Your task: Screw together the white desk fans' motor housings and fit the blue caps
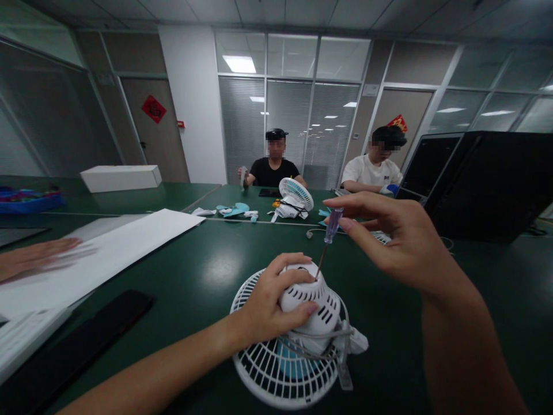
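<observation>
Fan: a white fan [317, 325] is lying grille-down on the green table [203, 323], straight ahead of the wearer; its motor housing is facing up, a cable [343, 332] is wrapping around below it
Left hand: the left hand [274, 300] is clasping the housing, fingers curving over its top, thumb lying along the side
Right hand: the right hand [391, 236] is pinching the clear purple handle of a screwdriver [332, 227]; the tilted shaft is reaching the housing just beside the left fingertips
Left side: another person's hand [38, 259] is hovering over or resting on a white panel [138, 248]; I cannot tell which
Across: a second fan [294, 199] is standing among loose parts [233, 210]; two people are sitting behind
</observation>
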{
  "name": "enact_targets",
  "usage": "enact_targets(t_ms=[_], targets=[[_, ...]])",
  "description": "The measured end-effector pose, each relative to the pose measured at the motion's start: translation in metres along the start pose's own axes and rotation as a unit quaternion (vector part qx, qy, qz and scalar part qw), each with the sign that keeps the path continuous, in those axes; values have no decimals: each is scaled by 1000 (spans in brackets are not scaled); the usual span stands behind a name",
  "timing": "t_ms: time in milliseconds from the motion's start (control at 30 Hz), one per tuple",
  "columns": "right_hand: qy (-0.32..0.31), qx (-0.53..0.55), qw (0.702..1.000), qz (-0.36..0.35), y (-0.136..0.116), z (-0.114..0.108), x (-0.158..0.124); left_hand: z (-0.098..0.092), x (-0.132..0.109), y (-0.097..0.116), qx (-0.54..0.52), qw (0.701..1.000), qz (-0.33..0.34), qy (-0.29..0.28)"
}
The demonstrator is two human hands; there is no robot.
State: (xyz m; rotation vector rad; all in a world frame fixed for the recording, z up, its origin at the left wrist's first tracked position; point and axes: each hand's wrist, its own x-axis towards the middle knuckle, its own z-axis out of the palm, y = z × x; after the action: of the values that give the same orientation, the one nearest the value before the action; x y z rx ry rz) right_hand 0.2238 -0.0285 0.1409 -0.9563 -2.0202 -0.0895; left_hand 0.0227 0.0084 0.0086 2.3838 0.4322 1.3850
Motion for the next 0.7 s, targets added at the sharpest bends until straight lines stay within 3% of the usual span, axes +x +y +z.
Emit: enact_targets(t_ms=[433,700], targets=[[37,18,999,24,1,3,2,0,2,2,3,1000,-6,-1],[40,3,999,-2,-2,-1,2,0,1,1,-2,1000,-5,0]])
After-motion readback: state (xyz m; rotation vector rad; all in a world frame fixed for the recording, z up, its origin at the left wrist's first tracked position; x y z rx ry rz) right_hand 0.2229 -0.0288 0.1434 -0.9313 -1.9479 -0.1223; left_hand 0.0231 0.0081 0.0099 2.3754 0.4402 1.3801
